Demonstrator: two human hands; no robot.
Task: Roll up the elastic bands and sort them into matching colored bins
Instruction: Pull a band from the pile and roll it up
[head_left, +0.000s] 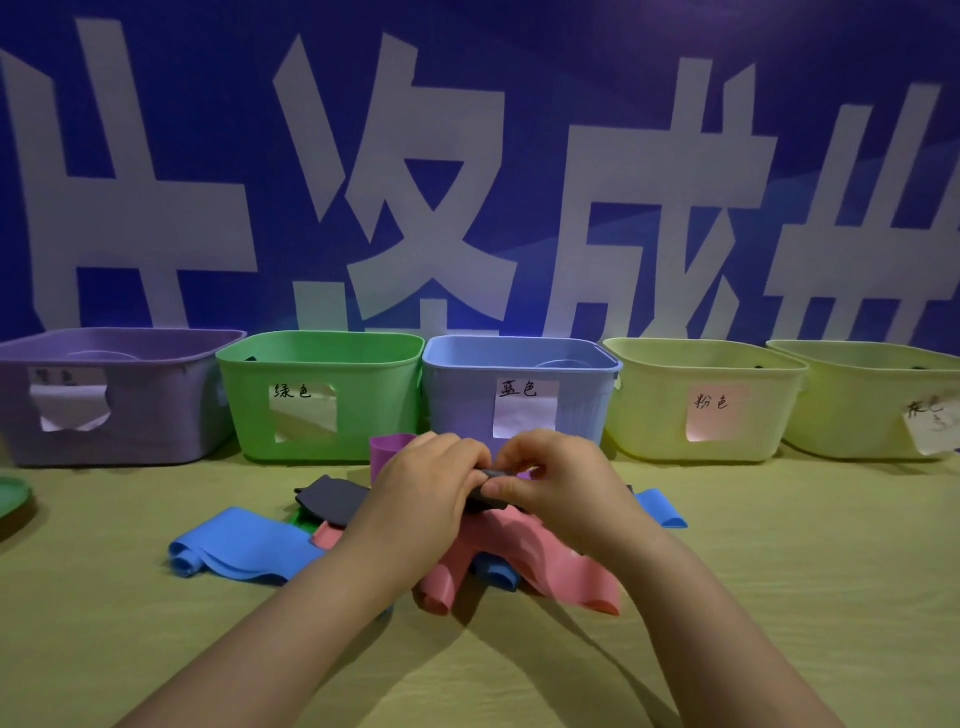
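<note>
The left hand (431, 491) and right hand (563, 491) are close together, both pinching a dark grey band (491, 505). It's held over a pink band (545, 561) mid-surface, just in front of the blue bin (519, 345).

5 bins (363, 384), 5 labels (524, 410), 2 hands (426, 499), min. 6 bands (244, 545).

Green round disc (13, 496) at tabletop's (779, 571) left edge, partly cut off; blue banner (519, 52) w/ big white chars behind far edge.
</note>
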